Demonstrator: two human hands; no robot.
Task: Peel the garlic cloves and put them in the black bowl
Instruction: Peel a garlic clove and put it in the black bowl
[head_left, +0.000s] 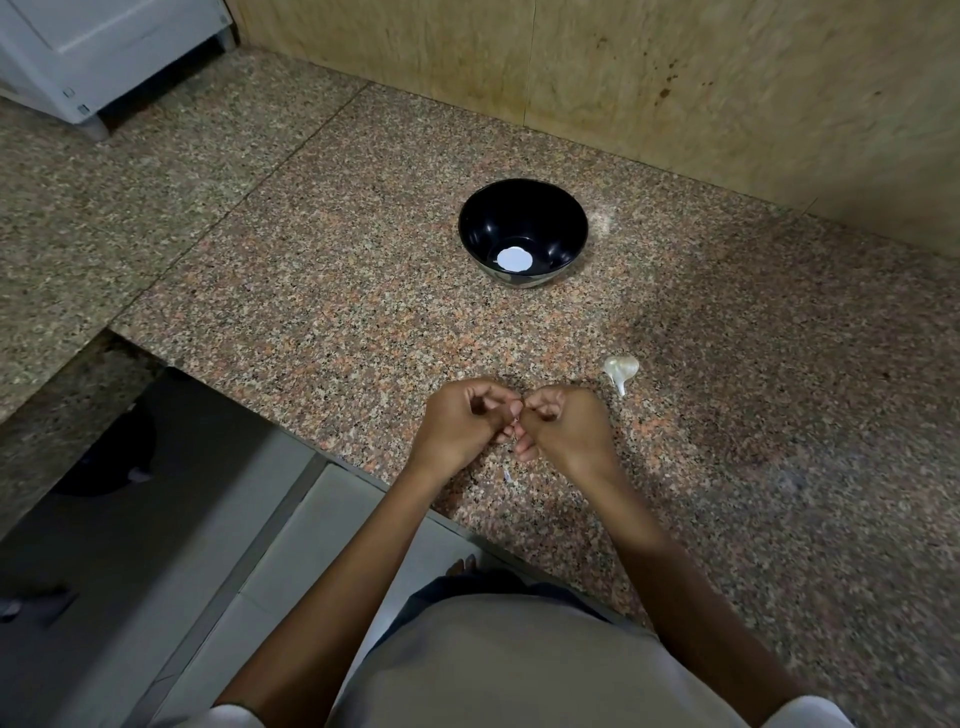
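Note:
A black bowl (522, 228) stands on the granite counter, with only a white round glare spot on its bottom. A garlic bulb (621, 370) with a short stem lies to the right of my hands. My left hand (462, 423) and my right hand (563, 426) meet near the counter's front edge, fingers curled. Together they pinch a small garlic clove (515, 418), almost wholly hidden between the fingertips.
A small white scrap of peel (508, 477) lies on the counter (322, 291) below my hands. A tan tiled wall (675, 78) rises behind the bowl. A white appliance (98, 52) stands at the far left. The counter edge drops to the floor at lower left.

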